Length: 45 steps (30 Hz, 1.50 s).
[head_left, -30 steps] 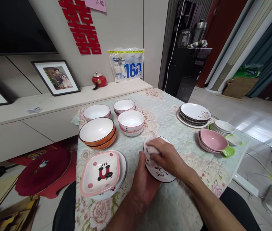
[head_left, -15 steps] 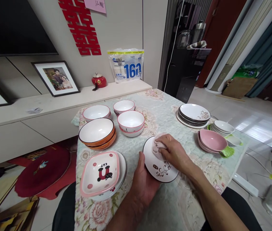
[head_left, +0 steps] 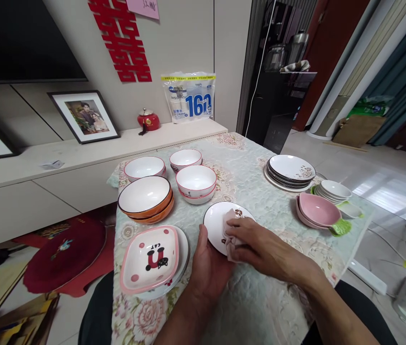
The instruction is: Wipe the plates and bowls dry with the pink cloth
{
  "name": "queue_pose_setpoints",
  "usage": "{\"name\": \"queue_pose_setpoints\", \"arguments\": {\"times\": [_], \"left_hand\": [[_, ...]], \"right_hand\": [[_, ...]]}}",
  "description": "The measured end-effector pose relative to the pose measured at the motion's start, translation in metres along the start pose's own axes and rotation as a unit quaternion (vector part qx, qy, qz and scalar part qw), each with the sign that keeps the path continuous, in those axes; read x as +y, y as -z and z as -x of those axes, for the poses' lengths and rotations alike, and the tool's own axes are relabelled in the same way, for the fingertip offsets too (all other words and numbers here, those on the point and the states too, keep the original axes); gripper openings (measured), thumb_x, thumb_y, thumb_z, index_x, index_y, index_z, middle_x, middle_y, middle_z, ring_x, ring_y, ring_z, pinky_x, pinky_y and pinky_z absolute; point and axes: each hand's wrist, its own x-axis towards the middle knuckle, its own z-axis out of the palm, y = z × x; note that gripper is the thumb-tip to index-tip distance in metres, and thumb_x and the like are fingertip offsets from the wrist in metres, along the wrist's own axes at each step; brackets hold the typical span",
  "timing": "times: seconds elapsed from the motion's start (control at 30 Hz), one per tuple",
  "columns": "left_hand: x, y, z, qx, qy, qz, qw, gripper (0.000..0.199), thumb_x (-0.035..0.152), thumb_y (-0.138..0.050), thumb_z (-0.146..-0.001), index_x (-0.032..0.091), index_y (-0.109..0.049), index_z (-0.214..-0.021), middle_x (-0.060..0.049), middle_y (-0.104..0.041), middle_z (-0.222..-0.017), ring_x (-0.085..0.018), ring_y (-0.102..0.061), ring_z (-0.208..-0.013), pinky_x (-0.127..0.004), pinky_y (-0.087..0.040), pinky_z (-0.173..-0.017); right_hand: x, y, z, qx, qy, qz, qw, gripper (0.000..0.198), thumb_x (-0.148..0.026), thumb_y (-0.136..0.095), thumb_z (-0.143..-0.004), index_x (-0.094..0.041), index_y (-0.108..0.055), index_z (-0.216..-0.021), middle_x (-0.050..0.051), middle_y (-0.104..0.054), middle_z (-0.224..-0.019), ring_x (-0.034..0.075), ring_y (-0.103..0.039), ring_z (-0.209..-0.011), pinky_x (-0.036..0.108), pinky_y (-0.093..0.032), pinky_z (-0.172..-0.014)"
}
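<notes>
A white plate (head_left: pixel 214 221) with a dark rim and brown flower print rests tilted in my left hand (head_left: pixel 208 268); the thumb lies at its left edge and the fingers are hidden beneath. My right hand (head_left: pixel 251 242) presses a pale pink cloth (head_left: pixel 230 230) against the plate's face, covering part of the print. Left of my hands, a square pink-rimmed cat dish (head_left: pixel 149 258) sits on a round white plate (head_left: pixel 182 266). Just beyond are stacked orange bowls (head_left: pixel 145 199) and white bowls with red rims (head_left: pixel 196 182).
Stacked dark-rimmed plates (head_left: pixel 291 170) stand at the right back of the clothed table (head_left: pixel 246 306). Near its right edge are pink bowls (head_left: pixel 318 211) and small white bowls (head_left: pixel 335 189). A cabinet behind holds a red jar (head_left: pixel 148 120), a plastic bag (head_left: pixel 190 98) and a framed photo (head_left: pixel 86 117).
The plate has turned in my left hand and shifted slightly left, its print now nearer the top. My right hand has moved the cloth down across the plate, with its fingers flatter.
</notes>
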Motion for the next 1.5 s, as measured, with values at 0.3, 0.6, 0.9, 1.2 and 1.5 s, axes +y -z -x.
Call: {"name": "queue_pose_setpoints", "arguments": {"times": [0.3,0.6,0.9,1.2,1.5], "left_hand": [[0.001,-0.004,0.004,-0.03,-0.013,-0.037,0.999,0.063,0.053,-0.042,-0.096,0.011,-0.05,-0.142,-0.018,-0.063,-0.134,-0.032,-0.055,-0.128,-0.045,-0.042,-0.107],[0.003,0.0,0.002,-0.041,-0.04,-0.061,0.996,0.052,0.046,-0.044,-0.097,0.019,-0.051,-0.141,-0.013,-0.068,-0.123,-0.028,-0.062,-0.115,-0.044,-0.043,-0.104],[0.002,0.005,-0.002,0.039,-0.038,-0.105,0.993,0.055,0.037,-0.052,-0.094,0.028,-0.043,-0.147,-0.012,-0.045,-0.152,-0.03,-0.052,-0.132,-0.048,-0.037,-0.111],[-0.006,0.008,-0.002,-0.061,-0.105,-0.181,0.976,0.062,0.024,-0.072,-0.082,0.026,-0.052,-0.141,-0.007,-0.058,-0.143,-0.026,-0.048,-0.136,-0.041,-0.039,-0.112],[-0.007,0.01,-0.003,-0.006,-0.116,-0.147,0.982,0.07,0.019,-0.083,-0.071,0.024,-0.057,-0.136,-0.009,-0.072,-0.122,-0.028,-0.062,-0.12,-0.04,-0.049,-0.104]], "right_hand": [[-0.02,-0.002,0.009,-0.026,0.01,0.067,0.997,0.054,0.003,-0.052,-0.078,-0.03,-0.063,-0.119,0.005,-0.066,-0.12,0.023,-0.061,-0.111,0.034,-0.049,-0.089],[-0.02,0.01,0.009,0.072,0.027,0.093,0.993,0.044,-0.003,-0.047,-0.077,-0.023,-0.063,-0.112,0.006,-0.067,-0.094,0.021,-0.063,-0.086,0.03,-0.046,-0.071],[0.012,0.015,0.004,0.351,-0.069,-0.129,0.925,0.024,-0.024,-0.068,-0.083,-0.026,-0.071,-0.107,0.003,-0.074,-0.101,0.02,-0.068,-0.087,0.031,-0.053,-0.076],[0.036,0.025,-0.002,0.327,-0.194,-0.557,0.738,0.051,-0.031,-0.091,-0.055,-0.02,-0.073,-0.101,0.004,-0.076,-0.087,0.021,-0.07,-0.072,0.032,-0.056,-0.065],[0.057,0.006,-0.01,0.319,-0.233,-0.437,0.808,0.053,-0.041,-0.085,-0.063,-0.019,-0.069,-0.108,0.005,-0.075,-0.094,0.022,-0.067,-0.079,0.033,-0.053,-0.07]]}}
